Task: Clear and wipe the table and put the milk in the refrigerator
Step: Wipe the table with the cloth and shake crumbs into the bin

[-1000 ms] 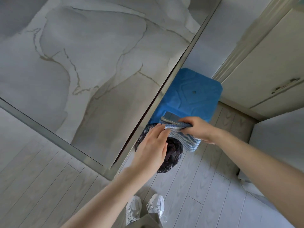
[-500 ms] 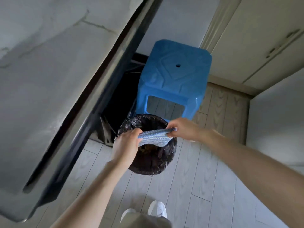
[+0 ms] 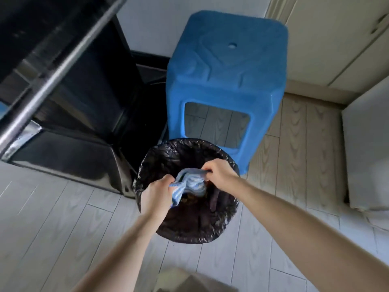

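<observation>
A blue and white striped cloth hangs bunched over the open trash bin, which is lined with a black bag and has dark waste at the bottom. My left hand grips the cloth's left end. My right hand pinches its right end. Both hands are above the bin's mouth. The table's metal edge runs across the upper left, with its dark base below. The milk is not in view.
A blue plastic stool stands just behind the bin. Pale cabinet doors fill the upper right and a white unit stands at the right. Grey plank floor spreads around the bin.
The view has dropped from the tabletop to the bin. Both hands have come closer together, and the cloth, stretched flat before, is now bunched over the bin.
</observation>
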